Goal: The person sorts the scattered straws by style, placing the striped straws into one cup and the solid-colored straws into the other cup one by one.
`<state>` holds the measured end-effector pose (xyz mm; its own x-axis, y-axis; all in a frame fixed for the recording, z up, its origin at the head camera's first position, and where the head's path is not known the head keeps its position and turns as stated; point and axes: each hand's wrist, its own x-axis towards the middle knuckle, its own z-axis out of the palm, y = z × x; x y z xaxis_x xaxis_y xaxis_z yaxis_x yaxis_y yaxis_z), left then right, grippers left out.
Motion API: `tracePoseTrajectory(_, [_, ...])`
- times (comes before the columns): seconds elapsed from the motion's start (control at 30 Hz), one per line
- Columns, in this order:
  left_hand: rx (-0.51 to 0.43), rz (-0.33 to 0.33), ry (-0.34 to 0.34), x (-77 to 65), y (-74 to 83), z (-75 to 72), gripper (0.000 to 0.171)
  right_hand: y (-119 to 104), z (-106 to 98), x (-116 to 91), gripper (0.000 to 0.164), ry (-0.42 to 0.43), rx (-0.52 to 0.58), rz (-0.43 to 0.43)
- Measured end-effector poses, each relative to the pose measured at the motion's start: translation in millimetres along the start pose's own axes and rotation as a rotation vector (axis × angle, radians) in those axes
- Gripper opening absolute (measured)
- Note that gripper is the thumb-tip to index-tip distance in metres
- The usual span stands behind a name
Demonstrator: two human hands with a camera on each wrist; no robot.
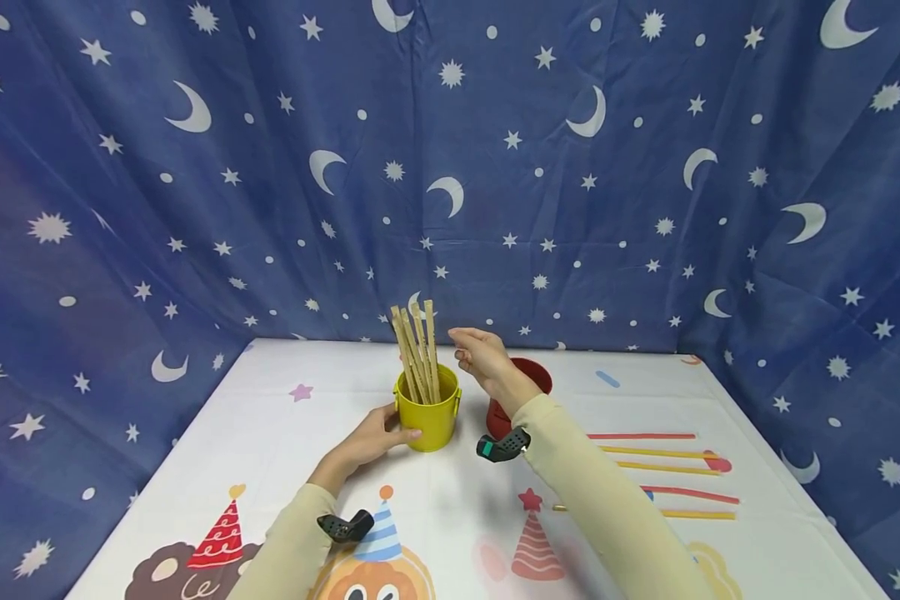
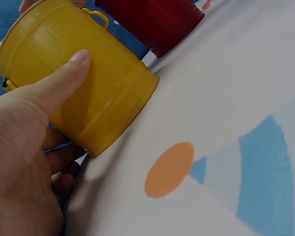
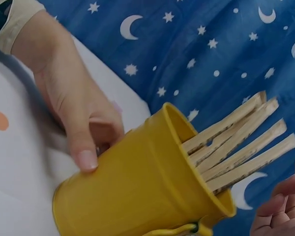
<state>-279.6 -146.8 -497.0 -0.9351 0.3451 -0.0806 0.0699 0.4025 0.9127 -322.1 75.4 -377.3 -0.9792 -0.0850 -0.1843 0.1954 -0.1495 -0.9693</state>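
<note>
A yellow metal bucket (image 1: 429, 425) with small side handles stands on the table, holding several pale wooden sticks (image 1: 417, 354) that lean out over its rim. My left hand (image 1: 371, 437) grips the bucket's left side; in the left wrist view the thumb lies along its wall and the other fingers go round behind. My right hand (image 1: 483, 358) is raised just right of the stick tops, fingers loosely bent and nothing held. In the right wrist view only part of its fingers (image 3: 285, 206) shows at the edge. Behind the right wrist is a red bucket (image 1: 532, 377), partly hidden by that arm.
Several thin red and yellow sticks (image 1: 660, 452) lie roughly parallel on the table's right side, some partly covered by my right sleeve. The white tablecloth (image 1: 307, 425) has party-hat animal prints. A blue curtain (image 1: 450, 250) with moons and stars hangs behind.
</note>
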Motion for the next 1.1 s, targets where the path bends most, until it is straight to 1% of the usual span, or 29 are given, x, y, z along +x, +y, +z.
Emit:
tracePoseTrajectory(0.1, [-0.004, 0.009, 0.001, -0.8, 0.0, 0.5, 0.09, -6.3, -0.4, -5.8, 0.025, -0.032, 0.014, -0.031])
tracePoseTrajectory(0.23, [-0.002, 0.015, 0.001, -2.4, 0.4, -0.1, 0.088, -12.6, -3.4, -14.6, 0.023, -0.06, 0.03, -0.052])
tracePoseTrajectory(0.5, [0.01, 0.011, -0.004, -1.5, 1.5, 0.0, 0.092, -18.3, -21.4, -33.8, 0.014, -0.087, 0.008, -0.112])
tracePoseTrajectory(0.63, [0.023, 0.002, 0.001, -1.8, 0.6, 0.8, 0.093, -14.8, -31.3, -43.5, 0.009, -0.091, 0.023, -0.128])
tracePoseTrajectory(0.73, [0.025, -0.003, 0.005, -2.6, -0.4, 1.5, 0.094, -9.4, -39.0, -50.2, 0.008, -0.092, 0.041, -0.139])
tracePoseTrajectory(0.83, [0.016, -0.013, 0.007, -3.2, -0.7, 1.7, 0.095, -1.9, -47.4, -55.4, 0.012, -0.099, 0.07, -0.149])
tracePoseTrajectory(0.97, [0.015, -0.006, 0.01, -2.6, -0.2, 1.1, 0.095, 8.7, -60.1, -60.4, 0.019, -0.095, 0.111, -0.167])
tracePoseTrajectory(1.1, [0.018, 0.008, 0.01, -0.9, 0.5, 0.6, 0.093, 13.0, -71.2, -66.5, 0.019, -0.082, 0.111, -0.204])
